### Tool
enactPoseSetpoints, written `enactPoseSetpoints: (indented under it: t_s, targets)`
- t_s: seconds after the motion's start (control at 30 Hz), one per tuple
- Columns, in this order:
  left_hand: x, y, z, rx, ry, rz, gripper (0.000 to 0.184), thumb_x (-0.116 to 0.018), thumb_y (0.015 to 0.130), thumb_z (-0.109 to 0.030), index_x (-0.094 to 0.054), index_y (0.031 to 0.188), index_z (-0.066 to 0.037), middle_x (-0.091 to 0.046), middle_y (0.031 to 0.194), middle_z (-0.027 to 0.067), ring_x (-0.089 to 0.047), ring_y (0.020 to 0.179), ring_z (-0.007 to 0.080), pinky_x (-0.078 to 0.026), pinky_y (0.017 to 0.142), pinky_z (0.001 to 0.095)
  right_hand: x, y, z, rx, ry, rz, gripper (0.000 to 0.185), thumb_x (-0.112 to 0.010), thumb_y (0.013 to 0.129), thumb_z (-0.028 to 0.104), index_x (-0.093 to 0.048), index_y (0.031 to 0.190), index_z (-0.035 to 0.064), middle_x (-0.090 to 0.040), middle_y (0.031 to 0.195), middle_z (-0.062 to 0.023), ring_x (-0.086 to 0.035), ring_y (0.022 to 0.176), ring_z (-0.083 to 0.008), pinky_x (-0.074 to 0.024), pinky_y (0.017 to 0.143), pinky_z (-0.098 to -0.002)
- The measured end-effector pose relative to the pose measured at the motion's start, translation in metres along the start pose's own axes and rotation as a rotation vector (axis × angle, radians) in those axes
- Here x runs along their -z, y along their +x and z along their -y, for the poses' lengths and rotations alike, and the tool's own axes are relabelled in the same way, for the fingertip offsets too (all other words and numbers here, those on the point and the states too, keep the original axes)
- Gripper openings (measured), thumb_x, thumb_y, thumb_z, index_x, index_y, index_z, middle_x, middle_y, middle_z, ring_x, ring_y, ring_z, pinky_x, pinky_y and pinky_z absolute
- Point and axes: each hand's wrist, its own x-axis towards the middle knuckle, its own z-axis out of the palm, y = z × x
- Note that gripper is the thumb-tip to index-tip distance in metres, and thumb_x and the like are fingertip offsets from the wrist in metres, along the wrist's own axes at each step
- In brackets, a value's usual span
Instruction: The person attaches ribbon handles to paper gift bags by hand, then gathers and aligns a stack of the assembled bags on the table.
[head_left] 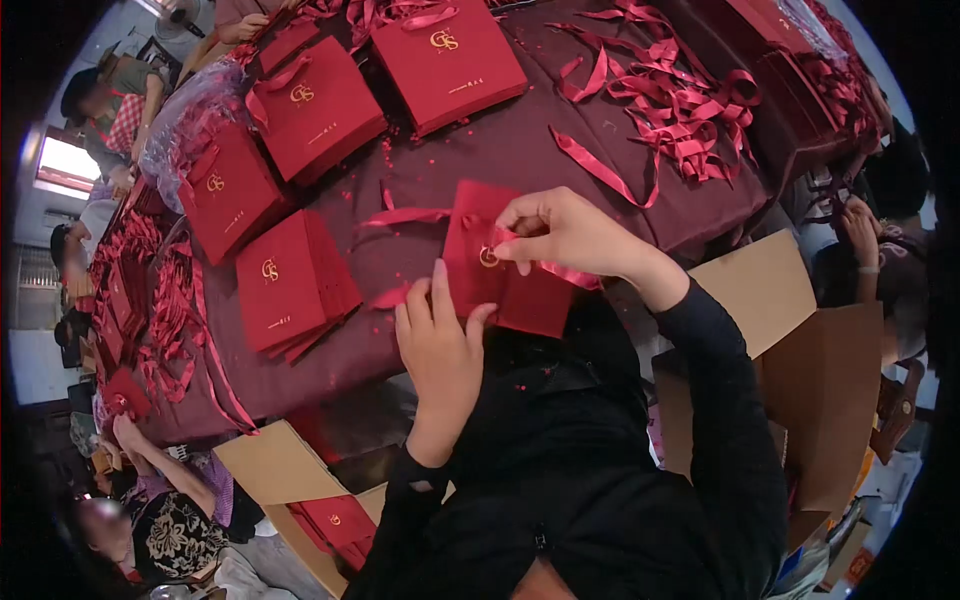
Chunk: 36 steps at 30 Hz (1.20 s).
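A red paper bag (540,300) with a gold logo lies at the table's near edge, in front of my body. My left hand (440,330) rests on its left side, fingers apart and the thumb on the bag. Above the logo my right hand (535,235) is closed in a pinch on a red ribbon (570,275), whose end hangs over the bag's right side. Another ribbon end (410,216) stretches out to the left of the bag. A fanned stack of red bags (290,285) stands left of my left hand.
More stacks of red bags (450,65) line the table's far side. Loose ribbons (690,110) are heaped at the upper right. Open cardboard boxes (830,390) stand at the lower right and lower left. Other people work around the table (350,375).
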Motion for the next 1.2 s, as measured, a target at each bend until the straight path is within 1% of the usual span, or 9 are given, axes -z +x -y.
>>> enactPoseSetpoints:
  t_s: [0.07,0.13,0.3,0.4,0.47,0.63,0.8,0.87,1.2]
  targets:
    - [-0.005,0.011,0.005,0.062,-0.060,-0.005,0.063,-0.075,0.080,-0.029,-0.052,0.130,0.000,-0.053,0.114,0.0182,-0.053,0.103,0.0366,-0.044,0.088,0.0439,0.003,-0.017,0.012,-0.006,0.161,0.235,0.015,-0.068,0.089,0.011,-0.067,0.091,-0.0043,-0.068,0.075,-0.0058,-0.065,0.067,-0.0108,-0.0502,0.062,-0.0269]
    - [-0.008,0.021,0.012,0.105,-0.132,0.004,0.062,-0.077,0.078,-0.022,-0.052,0.128,0.002,-0.053,0.115,0.0209,-0.052,0.110,0.0384,-0.043,0.093,0.0441,0.001,-0.036,0.035,-0.245,0.196,0.452,0.017,-0.065,0.091,0.011,-0.068,0.097,-0.0041,-0.070,0.081,-0.0054,-0.066,0.077,-0.0111,-0.0497,0.077,-0.0256]
    - [-0.009,0.027,0.010,0.038,-0.099,-0.051,0.058,-0.078,0.076,-0.023,-0.055,0.123,0.002,-0.053,0.114,0.0193,-0.052,0.106,0.0376,-0.044,0.090,0.0445,-0.012,-0.049,0.015,0.169,0.244,0.558,0.027,-0.054,0.100,0.021,-0.070,0.106,-0.0002,-0.070,0.102,-0.0077,-0.061,0.095,-0.0131,-0.0463,0.085,-0.0278]
    - [-0.007,0.024,0.007,0.028,-0.036,-0.096,0.056,-0.078,0.075,-0.027,-0.056,0.119,0.001,-0.053,0.112,0.0181,-0.052,0.102,0.0368,-0.044,0.086,0.0444,-0.015,-0.051,0.009,0.163,0.278,0.310,0.034,-0.046,0.103,0.026,-0.071,0.109,0.0021,-0.070,0.098,-0.0037,-0.055,0.080,-0.0090,-0.0460,0.079,-0.0283]
    - [-0.009,0.024,0.008,0.040,-0.076,-0.131,0.050,-0.078,0.075,-0.021,-0.058,0.117,-0.003,-0.054,0.106,0.0159,-0.053,0.097,0.0339,-0.044,0.084,0.0431,-0.028,-0.041,-0.014,0.054,0.641,0.098,0.031,-0.056,0.099,0.027,-0.069,0.111,0.0004,-0.058,0.080,0.0008,-0.047,0.069,-0.0074,-0.0383,0.064,-0.0219]
    - [-0.007,0.022,0.023,0.269,-0.547,0.069,0.033,-0.072,0.079,-0.004,-0.062,0.110,-0.002,-0.057,0.093,0.0097,-0.051,0.075,0.0199,-0.044,0.069,0.0319,-0.048,-0.018,-0.028,0.139,0.482,-0.354,0.018,-0.060,0.096,0.011,-0.068,0.109,0.0010,-0.066,0.087,0.0003,-0.059,0.078,-0.0066,-0.0487,0.070,-0.0234]
    - [-0.003,0.023,0.029,0.395,-0.905,0.130,0.023,-0.067,0.085,0.003,-0.064,0.108,0.001,-0.058,0.083,-0.0016,-0.039,0.063,0.0040,-0.034,0.056,0.0196,-0.057,-0.019,-0.034,0.157,0.385,-0.353,0.011,-0.064,0.091,0.004,-0.067,0.101,-0.0004,-0.066,0.086,-0.0029,-0.061,0.080,-0.0085,-0.0500,0.073,-0.0248]
    - [-0.005,0.022,0.031,0.403,-0.949,0.134,0.022,-0.067,0.086,0.002,-0.064,0.108,0.002,-0.058,0.082,-0.0030,-0.038,0.063,0.0024,-0.033,0.056,0.0185,-0.062,-0.014,-0.042,0.272,0.072,-0.397,0.007,-0.068,0.086,0.002,-0.065,0.091,-0.0023,-0.067,0.084,-0.0055,-0.063,0.080,-0.0124,-0.0505,0.075,-0.0289]
    - [-0.006,0.020,0.031,0.453,-0.982,0.142,0.020,-0.069,0.085,0.000,-0.067,0.105,0.002,-0.060,0.077,-0.0045,-0.036,0.061,0.0005,-0.030,0.053,0.0176,-0.071,-0.010,-0.031,0.147,-0.174,-0.392,0.009,-0.070,0.083,0.003,-0.067,0.089,-0.0028,-0.068,0.081,-0.0113,-0.064,0.075,-0.0130,-0.0488,0.067,-0.0285]
